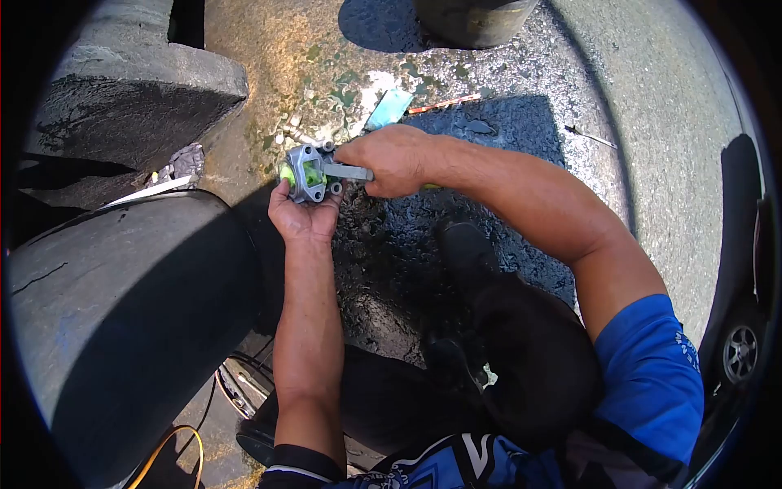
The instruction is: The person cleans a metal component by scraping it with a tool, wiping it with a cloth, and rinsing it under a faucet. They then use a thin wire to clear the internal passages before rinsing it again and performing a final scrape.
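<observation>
My left hand [300,216] cups a small grey metal part [305,173] with a bright green piece inside it, held palm up over the ground. My right hand [393,159] is closed around the handle of a tool [349,171] whose metal shaft reaches left into the part. A green bit of the tool's handle shows behind my right wrist. Both arms stretch forward from my blue sleeves, above my dark trousers and shoe.
A large dark concrete cylinder [122,318] stands at the left, with another concrete block [138,98] behind it. The wet, oil-stained ground [391,269] holds a teal scrap [389,107], a thin rod [444,103] and a rag [186,163]. A car wheel [740,352] is at right.
</observation>
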Demonstrator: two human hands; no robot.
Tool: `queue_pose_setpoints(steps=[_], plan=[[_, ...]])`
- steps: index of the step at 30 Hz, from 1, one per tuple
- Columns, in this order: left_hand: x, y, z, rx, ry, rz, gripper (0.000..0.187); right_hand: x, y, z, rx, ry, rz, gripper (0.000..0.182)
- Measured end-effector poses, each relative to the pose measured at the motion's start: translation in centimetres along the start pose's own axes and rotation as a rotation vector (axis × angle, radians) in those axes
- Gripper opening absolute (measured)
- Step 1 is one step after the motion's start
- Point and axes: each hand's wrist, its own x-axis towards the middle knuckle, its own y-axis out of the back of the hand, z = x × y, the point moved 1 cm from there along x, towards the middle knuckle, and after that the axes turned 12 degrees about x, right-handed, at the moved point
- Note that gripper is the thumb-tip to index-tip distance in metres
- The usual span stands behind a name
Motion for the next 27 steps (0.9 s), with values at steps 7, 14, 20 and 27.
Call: queue_pose_setpoints(steps=[7, 14, 20, 27], plan=[[0.1, 0.3, 0.3, 0.045, -0.037, 0.044, 0.054, -1.4, 1.6, 9.8, -0.326, -0.223, 0.053, 0.071], [-0.4, 0.7, 1.0, 0.05, -0.056, 0.001, 0.052, -8.5, 4.4, 14.0, -0.388, -0.432, 0.176, 0.054], [-0.4, 1.8, 1.9, 0.042, -0.084, -0.126, 0.055, -26.2, -2.5, 19.3, -0.279, -1.048, -0.274, 0.039], [-0.2, 0.2, 0.8, 0.076, -0.049, -0.191, 0.058, -33.1, -9.7, 20.9, -0.13, -0.926, 0.089, 0.037]])
